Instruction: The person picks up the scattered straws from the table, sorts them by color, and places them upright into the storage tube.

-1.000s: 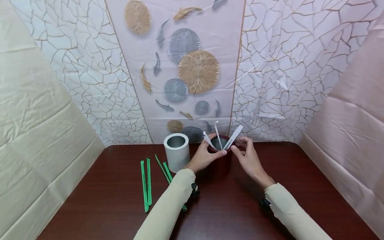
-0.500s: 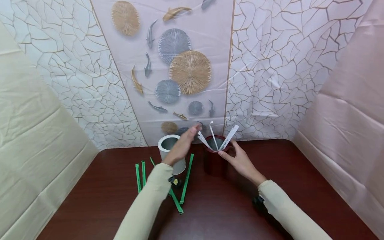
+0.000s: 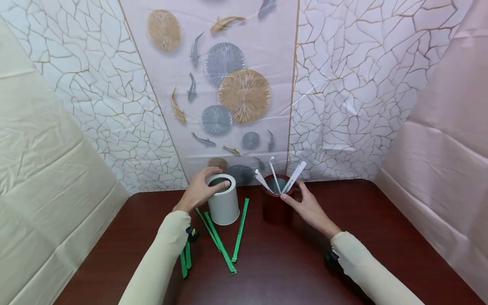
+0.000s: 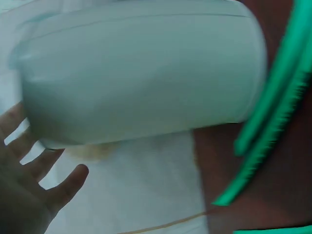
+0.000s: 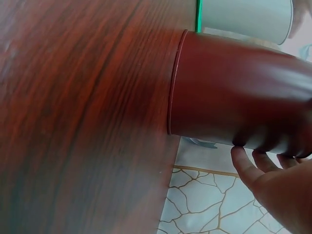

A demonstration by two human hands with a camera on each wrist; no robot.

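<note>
Head view: your left arm reaches forward in its pale sleeve (image 3: 156, 254), and your left hand (image 3: 196, 191) arches over the white can (image 3: 224, 208), which stands upright near the far edge of the desk (image 3: 282, 271), left of that edge's middle. Its fingers are spread wide and hold nothing firmly; the thumb lies across the can's mouth, the other fingers along the far left of the rim. Your right arm comes in from the near right corner, and your right hand (image 3: 310, 207) grasps the red can (image 3: 275, 212), upright by the far edge to the right of the white one, thumb at the near rim and fingers round its right side. Three white strips (image 3: 292, 177) lean out of the red can. Nearer the left edge lie the green sticks (image 3: 241, 228): one between the cans, two before the white can, two partly under your left forearm. Left wrist view: your fingers are splayed beside the can's rim end; you cannot tell which tips touch it. Green sticks show at its base. Right wrist view: your fingertips bend against the red can's wall, near its upper part, while its base rests on the desk.
</note>
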